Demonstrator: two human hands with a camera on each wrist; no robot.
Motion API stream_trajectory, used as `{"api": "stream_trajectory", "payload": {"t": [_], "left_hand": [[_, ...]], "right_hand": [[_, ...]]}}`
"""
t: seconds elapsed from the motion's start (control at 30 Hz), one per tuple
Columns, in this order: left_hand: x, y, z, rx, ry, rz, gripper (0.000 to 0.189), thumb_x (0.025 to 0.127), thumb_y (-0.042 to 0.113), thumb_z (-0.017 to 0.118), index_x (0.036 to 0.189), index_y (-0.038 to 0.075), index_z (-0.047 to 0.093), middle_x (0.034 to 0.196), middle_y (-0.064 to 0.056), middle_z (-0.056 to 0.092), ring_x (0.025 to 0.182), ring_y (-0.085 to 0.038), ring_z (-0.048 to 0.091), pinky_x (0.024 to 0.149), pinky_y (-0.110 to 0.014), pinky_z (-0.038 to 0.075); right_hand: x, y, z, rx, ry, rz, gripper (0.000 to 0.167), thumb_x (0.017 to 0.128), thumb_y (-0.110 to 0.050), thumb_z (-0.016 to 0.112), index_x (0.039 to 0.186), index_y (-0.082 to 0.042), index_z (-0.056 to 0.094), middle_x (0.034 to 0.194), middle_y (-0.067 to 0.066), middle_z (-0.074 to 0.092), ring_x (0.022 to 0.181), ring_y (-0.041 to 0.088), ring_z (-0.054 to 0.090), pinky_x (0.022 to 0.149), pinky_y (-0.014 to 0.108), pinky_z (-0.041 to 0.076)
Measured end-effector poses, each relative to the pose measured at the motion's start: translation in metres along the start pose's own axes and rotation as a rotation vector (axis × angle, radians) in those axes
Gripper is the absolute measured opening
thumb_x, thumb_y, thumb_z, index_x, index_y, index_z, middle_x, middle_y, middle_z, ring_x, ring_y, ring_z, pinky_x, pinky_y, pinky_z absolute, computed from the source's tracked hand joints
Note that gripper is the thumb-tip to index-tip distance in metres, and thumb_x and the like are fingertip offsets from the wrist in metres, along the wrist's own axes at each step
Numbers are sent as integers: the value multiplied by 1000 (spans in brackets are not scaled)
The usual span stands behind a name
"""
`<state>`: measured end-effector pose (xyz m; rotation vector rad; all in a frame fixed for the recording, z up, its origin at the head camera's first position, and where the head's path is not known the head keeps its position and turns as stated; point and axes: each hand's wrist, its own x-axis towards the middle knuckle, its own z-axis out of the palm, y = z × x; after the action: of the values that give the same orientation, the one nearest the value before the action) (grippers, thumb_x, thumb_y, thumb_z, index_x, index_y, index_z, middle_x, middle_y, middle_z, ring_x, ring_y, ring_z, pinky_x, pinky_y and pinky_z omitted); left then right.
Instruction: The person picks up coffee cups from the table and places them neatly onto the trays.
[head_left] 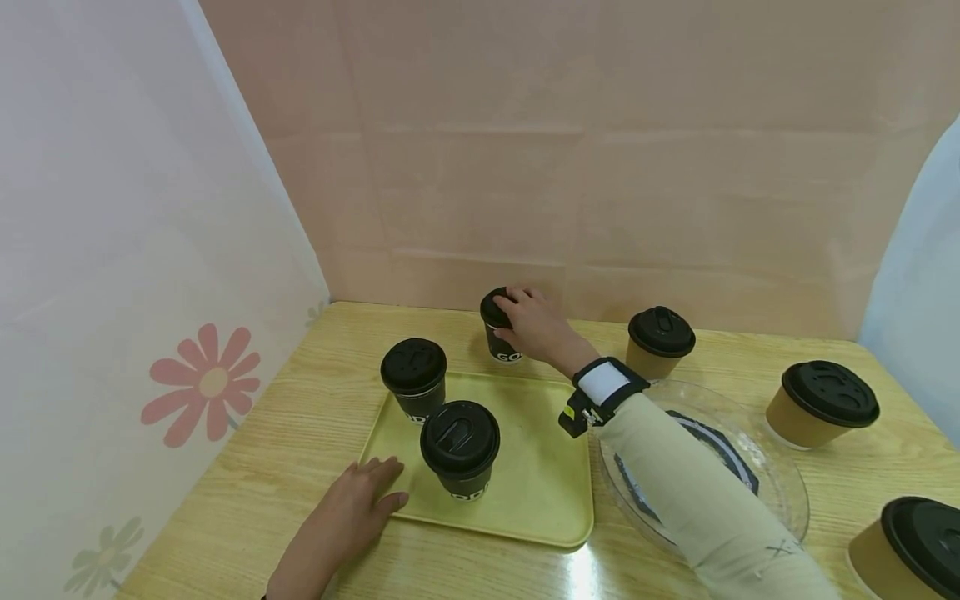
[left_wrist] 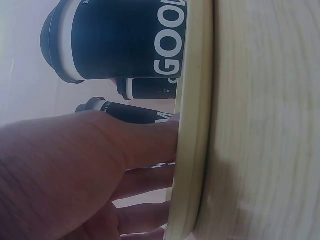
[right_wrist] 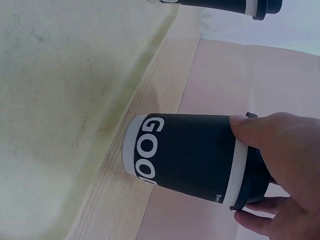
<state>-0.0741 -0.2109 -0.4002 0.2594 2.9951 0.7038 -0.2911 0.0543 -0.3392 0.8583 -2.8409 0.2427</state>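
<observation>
My right hand grips a black paper coffee cup by its lid, thumb on one side and fingers on the other. That cup is upright beyond the far edge of a yellow tray. At the tray's near-left corner rests my left hand, its fingers extended over the rim in the left wrist view. Two more black lidded cups are on the tray: one near its middle, close to my left hand, and another at the far-left corner.
Right of the tray lies a clear round plate with a dark patterned piece on it, partly hidden by my right sleeve. Brown lidded cups stand around it: one behind, one at right, one at near right. A paper-covered wall closes off the back.
</observation>
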Motion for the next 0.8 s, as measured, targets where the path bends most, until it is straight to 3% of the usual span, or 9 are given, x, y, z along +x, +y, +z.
{"api": "stream_trajectory", "payload": {"t": [0.8], "left_hand": [[2, -2, 1, 4, 3, 5, 40, 88, 22, 71, 122, 4, 65, 126, -18, 65, 124, -42, 56, 111, -58, 36]], "right_hand": [[2, -3, 4, -6, 51, -3, 56, 92, -29, 69, 140, -6, 51, 147, 23, 45, 133, 43, 45, 111, 54, 40]]}}
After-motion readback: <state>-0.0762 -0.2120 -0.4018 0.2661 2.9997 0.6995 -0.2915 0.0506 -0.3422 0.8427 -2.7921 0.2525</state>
